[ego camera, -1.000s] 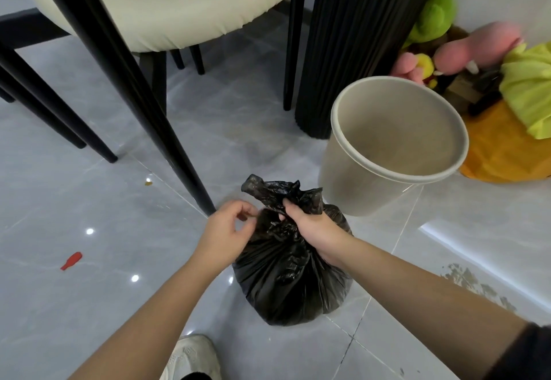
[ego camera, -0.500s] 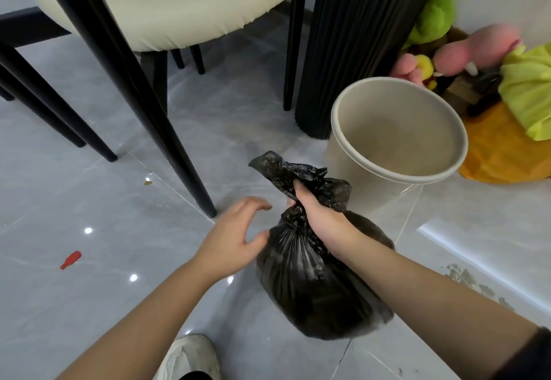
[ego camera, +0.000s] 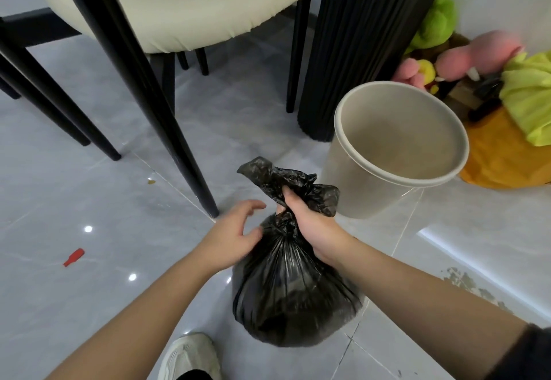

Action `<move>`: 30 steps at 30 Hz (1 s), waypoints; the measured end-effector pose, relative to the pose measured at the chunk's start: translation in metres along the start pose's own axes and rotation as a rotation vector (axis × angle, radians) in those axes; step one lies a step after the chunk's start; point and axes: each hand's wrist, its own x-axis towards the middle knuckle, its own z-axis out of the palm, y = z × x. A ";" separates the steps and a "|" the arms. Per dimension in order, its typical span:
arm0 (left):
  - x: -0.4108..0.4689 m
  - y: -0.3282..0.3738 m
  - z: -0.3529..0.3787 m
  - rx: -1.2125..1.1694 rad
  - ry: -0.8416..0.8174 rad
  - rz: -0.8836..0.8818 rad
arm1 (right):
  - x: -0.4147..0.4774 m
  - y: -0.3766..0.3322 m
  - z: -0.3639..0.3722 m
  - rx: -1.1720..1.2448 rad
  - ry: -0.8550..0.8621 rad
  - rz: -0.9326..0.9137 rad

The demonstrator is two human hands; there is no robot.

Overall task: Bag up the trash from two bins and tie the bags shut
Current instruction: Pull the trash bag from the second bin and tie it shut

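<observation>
A full black trash bag (ego camera: 292, 296) hangs low over the grey tile floor, its neck gathered tight. My right hand (ego camera: 310, 221) grips that twisted neck, and the loose top of the bag sticks up above my fist. My left hand (ego camera: 235, 236) is beside the bag on its left, fingers spread and relaxed, holding nothing, its thumb close to the plastic. Behind the bag to the right stands a beige round bin (ego camera: 372, 182) with no liner and nothing inside.
A cream-seated chair with black legs (ego camera: 167, 129) stands close at the left, and a black fluted table base (ego camera: 357, 51) behind the bin. Plush toys and yellow cloth (ego camera: 507, 147) pile at the far right. A small red piece (ego camera: 73, 257) lies on the floor left. My shoe (ego camera: 190, 355) is below.
My left hand let go of the bag's neck and opened. My right hand lifted the bag off the floor by its neck and swung it slightly right, then back toward me.
</observation>
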 end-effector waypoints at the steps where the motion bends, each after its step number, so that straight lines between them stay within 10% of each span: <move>1: -0.001 -0.001 0.003 -0.006 -0.051 -0.050 | 0.002 -0.001 -0.001 0.020 0.008 -0.004; 8: -0.029 0.017 0.003 -0.233 -0.213 -0.083 | 0.007 0.006 -0.012 -0.095 0.031 -0.140; 13: 0.002 0.002 -0.001 -0.009 0.003 -0.057 | 0.006 0.005 -0.017 0.005 -0.226 0.109; 21: -0.027 -0.003 0.007 -0.008 -0.385 -0.064 | 0.016 0.001 -0.015 0.056 0.175 -0.039; 26: -0.012 -0.005 0.004 -0.058 0.027 -0.010 | 0.024 0.010 -0.010 0.118 0.146 0.029; 30: -0.018 -0.002 0.007 0.011 -0.105 -0.053 | 0.022 0.008 -0.014 0.118 0.090 -0.029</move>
